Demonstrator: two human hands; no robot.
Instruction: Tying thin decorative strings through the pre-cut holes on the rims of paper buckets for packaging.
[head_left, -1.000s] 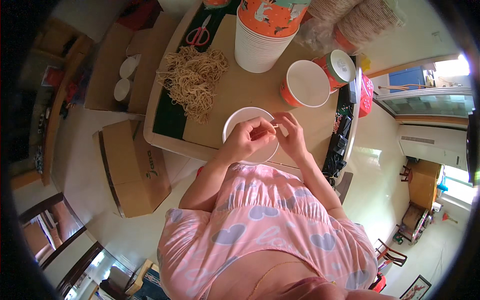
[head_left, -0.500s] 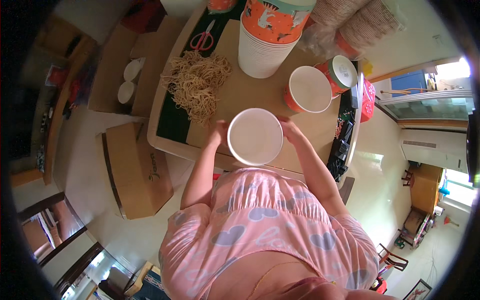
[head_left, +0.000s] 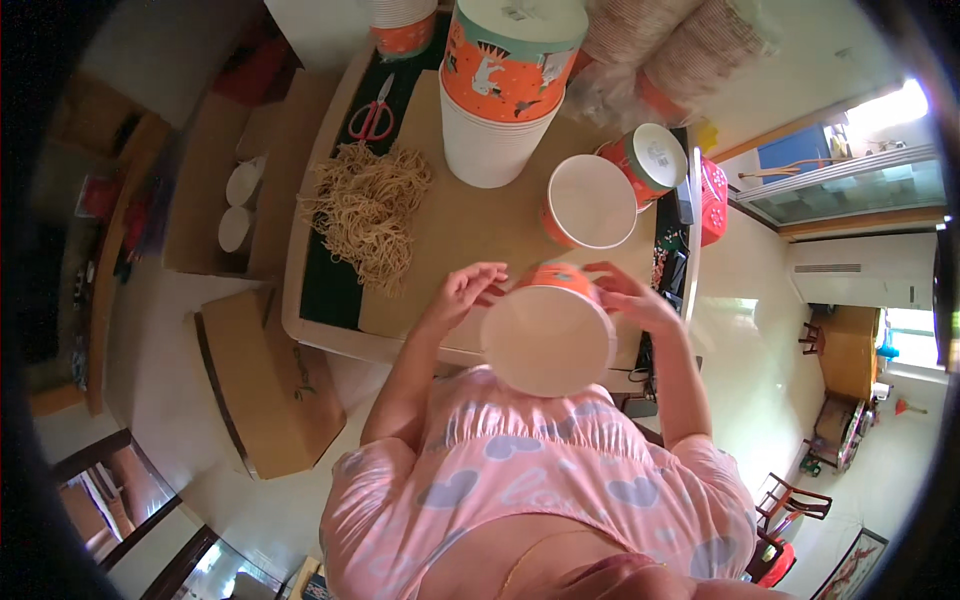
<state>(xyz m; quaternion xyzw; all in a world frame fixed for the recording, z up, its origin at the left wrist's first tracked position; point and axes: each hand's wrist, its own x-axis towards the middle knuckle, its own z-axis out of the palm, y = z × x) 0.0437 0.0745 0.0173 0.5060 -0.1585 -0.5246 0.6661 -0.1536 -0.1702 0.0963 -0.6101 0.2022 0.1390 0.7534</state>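
In front of my chest a round paper bucket (head_left: 548, 342) is tilted so that its white mouth faces me. Its orange printed side shows at the far end. My right hand (head_left: 632, 297) grips that side from the right, with part of the fingers hidden. To the left of the bucket my left hand (head_left: 470, 291) has its fingers spread and holds nothing. Another orange paper bucket (head_left: 592, 203) stands mouth up beyond my right hand. Beside it a bucket with a pale green and white end (head_left: 656, 158) leans on its side.
Tan strings (head_left: 368, 212) lie tangled on the table's left, near red-handled scissors (head_left: 372, 115). A tall stack of paper buckets (head_left: 500, 135) stands at the back, with bagged stacks (head_left: 700, 60) behind. Cardboard boxes (head_left: 262, 375) are on the floor at left.
The bucket has come closer and tipped, so its orange side now shows beyond the rim. My left hand has come off it and spread its fingers. The view has shifted a little.
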